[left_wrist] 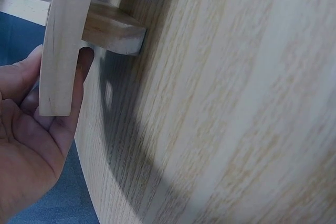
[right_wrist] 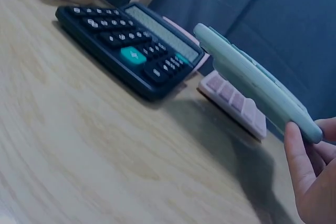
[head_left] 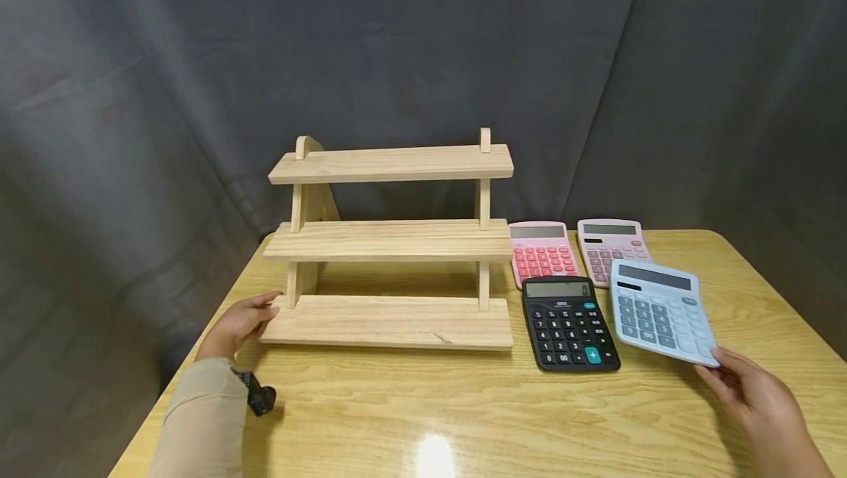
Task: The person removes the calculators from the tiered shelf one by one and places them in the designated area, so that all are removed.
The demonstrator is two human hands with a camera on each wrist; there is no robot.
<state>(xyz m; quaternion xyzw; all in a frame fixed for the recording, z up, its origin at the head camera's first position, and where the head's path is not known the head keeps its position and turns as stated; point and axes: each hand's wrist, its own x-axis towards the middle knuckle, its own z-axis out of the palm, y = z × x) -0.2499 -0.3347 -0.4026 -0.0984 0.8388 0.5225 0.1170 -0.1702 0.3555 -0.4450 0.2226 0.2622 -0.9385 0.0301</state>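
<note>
A three-tier wooden display rack (head_left: 387, 320) stands on the table. My left hand (head_left: 234, 325) grips the left end of its lowest shelf. In the left wrist view the thumb and fingers lie on opposite sides of that wooden board (left_wrist: 62, 66). At the right, my right hand (head_left: 754, 398) pinches a light blue calculator (head_left: 662, 312) by its lower right corner. The right wrist view shows this calculator (right_wrist: 257, 85) tilted and raised off the tabletop. Just left of it lies a black calculator (head_left: 570, 327) with a green plus key.
Behind the black calculator lie a pink calculator (head_left: 542, 250) and a pale pink calculator (head_left: 612, 250). The rack partly hides the pink one's left edge. Dark grey cloth (head_left: 423, 44) hangs behind the wood-grain table (head_left: 370, 412). A black device (head_left: 259, 393) is on my left wrist.
</note>
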